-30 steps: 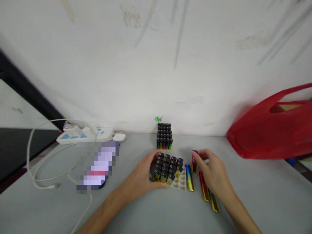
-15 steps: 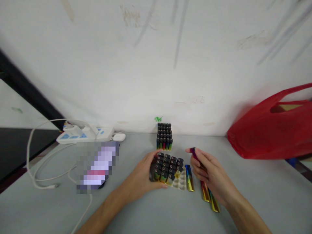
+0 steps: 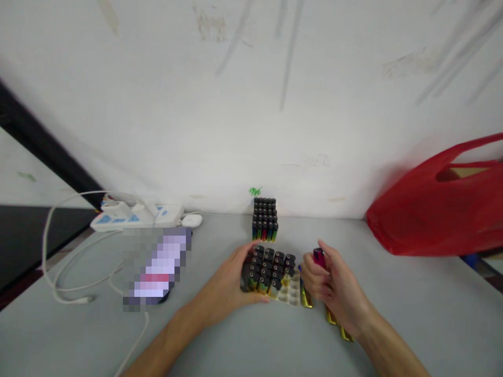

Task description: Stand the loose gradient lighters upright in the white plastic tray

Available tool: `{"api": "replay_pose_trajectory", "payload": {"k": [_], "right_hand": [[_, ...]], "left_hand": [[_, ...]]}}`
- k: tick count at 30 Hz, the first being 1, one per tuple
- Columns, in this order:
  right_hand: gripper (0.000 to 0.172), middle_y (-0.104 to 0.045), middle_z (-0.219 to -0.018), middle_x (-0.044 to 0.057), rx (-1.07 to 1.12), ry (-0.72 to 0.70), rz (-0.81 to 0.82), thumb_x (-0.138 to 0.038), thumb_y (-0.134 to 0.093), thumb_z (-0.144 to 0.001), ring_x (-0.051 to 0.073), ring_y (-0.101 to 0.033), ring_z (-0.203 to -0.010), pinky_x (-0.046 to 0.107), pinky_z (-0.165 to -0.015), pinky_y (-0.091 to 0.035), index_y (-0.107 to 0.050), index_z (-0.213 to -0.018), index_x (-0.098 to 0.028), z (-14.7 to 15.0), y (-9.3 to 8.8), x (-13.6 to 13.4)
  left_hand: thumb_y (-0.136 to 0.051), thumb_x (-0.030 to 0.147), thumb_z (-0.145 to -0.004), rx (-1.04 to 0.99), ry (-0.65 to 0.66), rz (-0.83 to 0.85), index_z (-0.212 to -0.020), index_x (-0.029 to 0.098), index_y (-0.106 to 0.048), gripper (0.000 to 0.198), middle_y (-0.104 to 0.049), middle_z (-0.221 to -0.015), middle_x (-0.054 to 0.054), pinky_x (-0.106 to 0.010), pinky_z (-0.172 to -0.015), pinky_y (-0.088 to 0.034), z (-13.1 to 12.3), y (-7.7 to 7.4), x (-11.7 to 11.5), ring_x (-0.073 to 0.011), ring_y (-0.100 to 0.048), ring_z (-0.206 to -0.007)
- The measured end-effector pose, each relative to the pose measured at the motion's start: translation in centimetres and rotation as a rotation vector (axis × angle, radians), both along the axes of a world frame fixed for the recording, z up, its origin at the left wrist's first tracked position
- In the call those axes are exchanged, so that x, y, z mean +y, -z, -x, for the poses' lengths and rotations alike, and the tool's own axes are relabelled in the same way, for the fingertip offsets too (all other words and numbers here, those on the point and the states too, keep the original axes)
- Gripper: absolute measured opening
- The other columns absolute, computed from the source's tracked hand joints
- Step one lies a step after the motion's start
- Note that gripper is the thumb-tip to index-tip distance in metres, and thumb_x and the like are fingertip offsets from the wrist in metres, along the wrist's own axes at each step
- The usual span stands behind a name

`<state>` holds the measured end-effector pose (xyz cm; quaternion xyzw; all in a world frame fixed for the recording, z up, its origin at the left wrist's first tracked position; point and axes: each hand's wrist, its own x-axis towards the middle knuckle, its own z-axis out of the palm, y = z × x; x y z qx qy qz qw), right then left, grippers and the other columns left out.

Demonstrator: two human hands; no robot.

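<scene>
Fingers and thumb of my left hand are wrapped round the left side of a pale tray with round pockets. Black-topped lighters stand upright in the tray's left and upper part; pockets at its lower right hold nothing. My right hand is closed round a lighter with a magenta body, its dark top up and the thumb raised beside it. Under and beside that hand lie several shiny gold and multicoloured lighters on the table, partly hidden by the fingers.
A block of black-topped lighters stands by the wall behind the tray. On the left are a phone, a white power strip, a white case and a looping white cable. A red bag sits at the right.
The lighter in my right hand has gone from tilted to more upright. My right fingers have curled round it and the thumb has lifted. My left hand and the tray look the same.
</scene>
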<state>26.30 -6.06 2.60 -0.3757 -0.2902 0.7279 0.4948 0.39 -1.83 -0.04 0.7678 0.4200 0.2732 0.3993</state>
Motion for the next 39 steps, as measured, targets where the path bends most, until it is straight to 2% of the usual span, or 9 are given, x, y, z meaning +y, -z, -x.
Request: {"api": "replay_pose_trajectory", "payload": {"k": [4,11,19,26,31,35,39], "right_hand": [[0.063,-0.014,-0.056,-0.012,-0.045,0.049,0.015,-0.066,-0.065,-0.093,0.009,-0.005,-0.049,0.026,-0.043,-0.008,-0.029,-0.059,-0.027,0.0,0.8,0.0],[0.05,-0.014,-0.058,-0.012,-0.094,0.131,0.059,-0.055,-0.06,-0.091,0.01,-0.006,-0.051,0.026,-0.044,-0.008,-0.033,-0.06,-0.027,0.3,1.1,-0.2],[0.064,-0.014,-0.057,-0.012,-0.096,0.095,0.027,-0.071,-0.067,-0.09,0.009,-0.006,-0.051,0.025,-0.044,-0.008,-0.031,-0.061,-0.027,0.2,1.1,0.0],[0.067,-0.017,-0.059,-0.012,-0.163,0.079,0.009,-0.078,-0.069,-0.087,0.01,-0.006,-0.053,0.024,-0.043,-0.01,-0.035,-0.062,-0.026,0.4,1.1,0.0],[0.063,-0.023,-0.059,-0.01,-0.242,0.102,-0.038,-0.077,-0.063,-0.092,0.011,-0.012,-0.053,0.023,-0.045,-0.018,-0.042,-0.063,-0.025,0.6,0.9,-0.1],[0.062,-0.019,-0.057,-0.011,-0.281,0.089,-0.016,-0.075,-0.06,-0.091,0.01,-0.009,-0.052,0.024,-0.043,-0.012,-0.038,-0.06,-0.026,0.6,1.5,0.0],[0.055,-0.018,-0.057,-0.01,-0.348,0.157,0.017,-0.066,-0.055,-0.094,0.01,-0.009,-0.052,0.024,-0.043,-0.009,-0.033,-0.061,-0.027,0.5,1.9,0.0]], "left_hand": [[-0.106,0.041,-0.069,0.004,-0.004,-0.01,-0.163,0.029,-0.048,0.111,-0.062,-0.159,-0.011,-0.053,-0.129,-0.043,0.0,0.1,0.0,-0.0401,-0.059,-0.146],[-0.106,0.039,-0.069,0.014,0.002,-0.03,-0.164,0.029,-0.047,0.112,-0.061,-0.161,-0.011,-0.051,-0.13,-0.042,0.1,0.4,0.2,-0.0392,-0.058,-0.147],[-0.106,0.044,-0.07,0.004,0.016,-0.044,-0.164,0.03,-0.046,0.112,-0.061,-0.161,-0.011,-0.053,-0.13,-0.042,0.2,0.8,0.2,-0.0395,-0.058,-0.148],[-0.105,0.043,-0.071,0.012,0.006,-0.041,-0.164,0.031,-0.047,0.111,-0.061,-0.161,-0.011,-0.053,-0.129,-0.043,0.1,0.4,0.1,-0.0388,-0.058,-0.148],[-0.104,0.043,-0.073,0.027,0.012,-0.045,-0.166,0.031,-0.044,0.111,-0.059,-0.163,-0.011,-0.052,-0.13,-0.042,0.2,0.5,0.1,-0.0382,-0.057,-0.149],[-0.104,0.043,-0.073,0.03,0.016,-0.045,-0.165,0.03,-0.044,0.11,-0.059,-0.163,-0.012,-0.051,-0.13,-0.042,0.2,0.5,0.1,-0.038,-0.057,-0.149],[-0.103,0.042,-0.073,0.02,0.014,-0.042,-0.165,0.029,-0.046,0.109,-0.06,-0.162,-0.012,-0.052,-0.13,-0.042,0.2,0.4,0.1,-0.039,-0.057,-0.149]]}}
